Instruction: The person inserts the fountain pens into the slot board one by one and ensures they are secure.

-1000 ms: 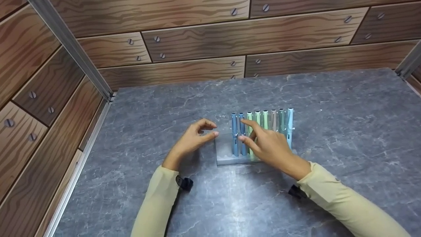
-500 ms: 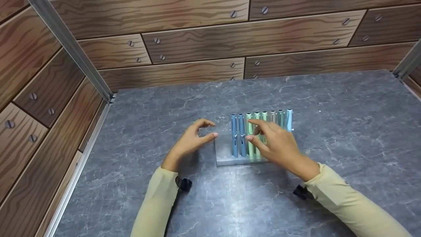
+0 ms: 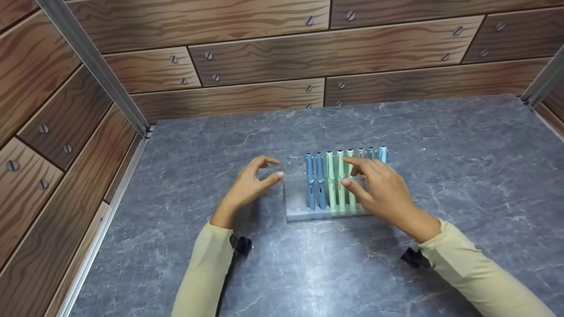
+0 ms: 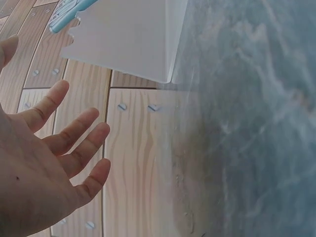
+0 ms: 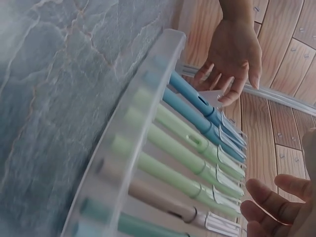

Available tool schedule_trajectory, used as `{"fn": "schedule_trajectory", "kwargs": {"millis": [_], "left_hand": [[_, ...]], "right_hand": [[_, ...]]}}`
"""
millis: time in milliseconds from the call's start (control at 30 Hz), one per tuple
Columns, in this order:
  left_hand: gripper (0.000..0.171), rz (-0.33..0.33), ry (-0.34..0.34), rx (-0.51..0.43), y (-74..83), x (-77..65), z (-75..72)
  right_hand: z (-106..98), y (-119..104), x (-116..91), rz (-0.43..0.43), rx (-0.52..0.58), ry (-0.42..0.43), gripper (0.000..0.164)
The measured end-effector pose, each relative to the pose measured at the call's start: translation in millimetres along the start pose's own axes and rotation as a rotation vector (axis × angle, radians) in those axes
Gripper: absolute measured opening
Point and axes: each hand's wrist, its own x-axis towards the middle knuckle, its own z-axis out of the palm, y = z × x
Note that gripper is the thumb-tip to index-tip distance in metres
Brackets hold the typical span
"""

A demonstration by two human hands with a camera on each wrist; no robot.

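Note:
A clear pen stand (image 3: 294, 200) holds a row of capped pens upright. From the left come two blue pens (image 3: 311, 176), three light green pens (image 3: 331, 176), a grey-brown pen (image 5: 163, 200), a dark green pen (image 5: 148, 226) and a light blue pen (image 3: 383, 153). My right hand (image 3: 387, 191) hovers in front of the row, thumb and forefinger apart, overlapping the right-hand pens in the head view. Beside the stand's left end is my left hand (image 3: 249, 187), fingers loosely bent and holding nothing. The left wrist view shows its fingers spread, with the stand's notched panel (image 4: 123, 34) beyond.
The stand rests on a grey marbled table (image 3: 211, 145). Wood-patterned panels (image 3: 260, 57) rise behind and at the left, with a metal post (image 3: 97, 66) in the left corner. Each wrist wears a black strapped device (image 3: 241, 245).
My right hand has moved right along the row, from before the blue pens to before the light green ones, uncovering more pens. My left hand has shifted slightly left.

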Motion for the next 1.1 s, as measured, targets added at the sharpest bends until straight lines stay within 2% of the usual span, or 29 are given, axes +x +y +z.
{"fn": "schedule_trajectory", "kwargs": {"millis": [333,467,733,833,1100], "left_hand": [[0.048,0.005,0.072,0.103,-1.9,1.3,-15.1],[0.053,-0.013,0.088,0.148,-1.7,0.7,-17.8],[0.068,-0.011,0.124,0.308,2.7,-0.3,-17.3],[0.073,-0.028,0.126,0.348,2.9,-0.7,-17.6],[0.080,-0.089,0.089,0.426,2.8,-3.6,-17.0]], "right_hand": [[-19.2,17.3,-5.5,0.058,0.018,0.033,0.049],[-28.9,27.7,-7.9,0.104,0.015,0.031,0.053],[-44.4,56.5,-14.9,0.194,-0.040,0.017,0.057],[-46.5,66.1,-17.6,0.229,-0.070,-0.018,0.061],[-48.4,82.9,-23.3,0.309,-0.146,-0.192,0.074]]}}
